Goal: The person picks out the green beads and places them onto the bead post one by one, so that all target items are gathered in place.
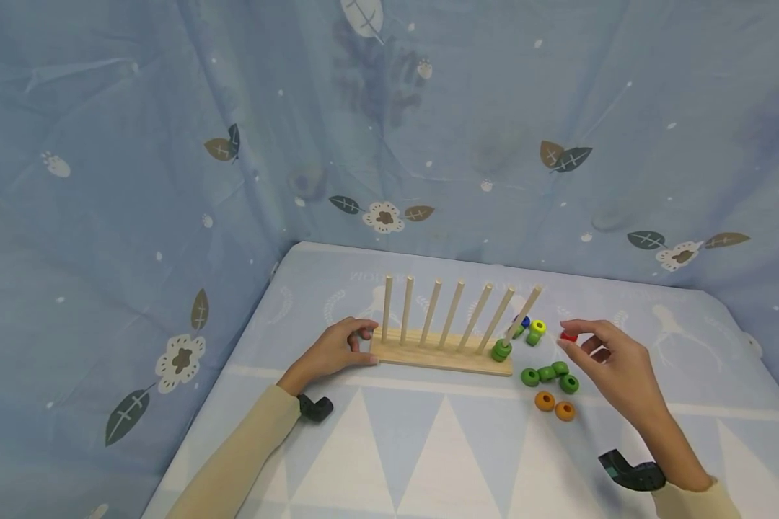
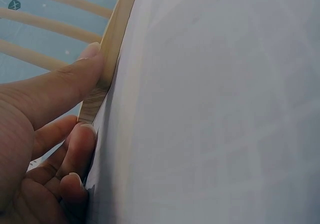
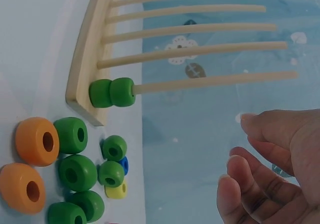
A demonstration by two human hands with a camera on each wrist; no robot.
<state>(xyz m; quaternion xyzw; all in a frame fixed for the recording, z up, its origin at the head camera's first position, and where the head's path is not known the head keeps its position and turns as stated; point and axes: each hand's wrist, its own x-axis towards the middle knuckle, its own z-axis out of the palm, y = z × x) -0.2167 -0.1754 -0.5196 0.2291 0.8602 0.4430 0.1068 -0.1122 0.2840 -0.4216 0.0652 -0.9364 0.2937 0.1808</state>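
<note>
A wooden peg rack (image 1: 441,358) with a row of upright pegs stands on the table. My left hand (image 1: 331,348) grips its left end; in the left wrist view the thumb (image 2: 75,79) lies along the base and fingers bend at its end. Two green beads (image 3: 111,93) are stacked at the bottom of the rightmost peg. My right hand (image 1: 613,360) hovers right of the rack, thumb and fingers apart, with nothing between them in the right wrist view. A red bead (image 1: 568,336) shows behind its fingertips in the head view.
Right of the rack lie several loose green beads (image 1: 530,377), two orange beads (image 1: 544,401) nearer me, and a yellow bead (image 1: 537,327) and a blue bead (image 1: 526,321) farther back. A blue patterned curtain (image 1: 467,144) hangs behind the table.
</note>
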